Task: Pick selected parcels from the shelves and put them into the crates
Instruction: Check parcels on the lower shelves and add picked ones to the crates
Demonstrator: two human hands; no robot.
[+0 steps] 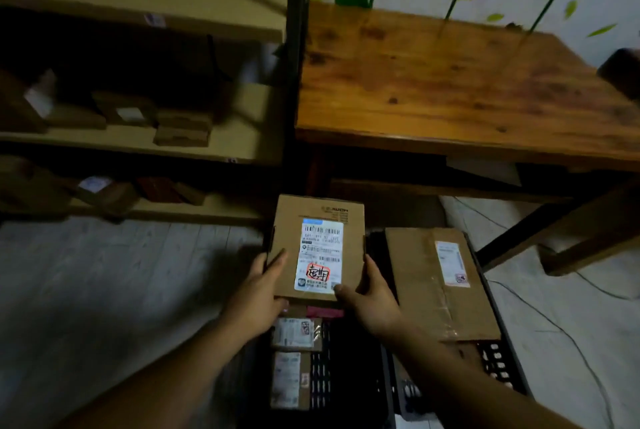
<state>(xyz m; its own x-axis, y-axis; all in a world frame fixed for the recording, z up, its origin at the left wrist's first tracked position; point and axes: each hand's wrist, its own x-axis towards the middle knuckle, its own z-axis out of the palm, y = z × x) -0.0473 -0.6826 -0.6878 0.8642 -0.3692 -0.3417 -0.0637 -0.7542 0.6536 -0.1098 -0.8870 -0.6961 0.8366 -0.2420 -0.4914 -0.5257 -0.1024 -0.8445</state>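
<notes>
- Left hand [258,293] and right hand [372,300] grip a flat brown cardboard parcel [315,248] over the black slatted plastic crate [349,376].
- Small labelled parcels [292,333] lie inside it; brown shelf boxes [181,131] beyond it await picking.

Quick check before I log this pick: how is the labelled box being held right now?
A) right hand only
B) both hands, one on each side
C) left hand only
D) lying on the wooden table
B: the left hand and the right hand grip opposite sides of the box, which is held up over the black crate, not on the table.
</notes>
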